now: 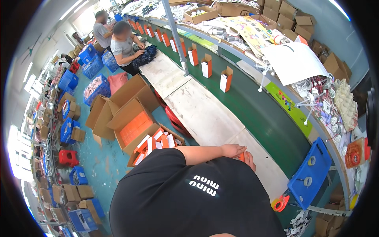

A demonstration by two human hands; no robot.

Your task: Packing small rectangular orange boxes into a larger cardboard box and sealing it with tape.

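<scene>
Beside the white table's (201,104) near long edge, one carton (123,115) holds orange boxes (136,128) in rows, and a second carton (172,133) a loose heap of orange-and-white boxes (152,145); a blue tray (299,190) past the table's end corner carries two rolls (307,181). Over that near edge, left hand (233,150) and right hand (249,161) meet at an orange piece (242,156), mostly hidden; whether either clamps it I cannot tell.

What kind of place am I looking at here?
Probably a factory packing area: open orange-and-white boxes stand in a row on what looks like a green conveyor belt, and blue plastic crates stand to the left.
</scene>
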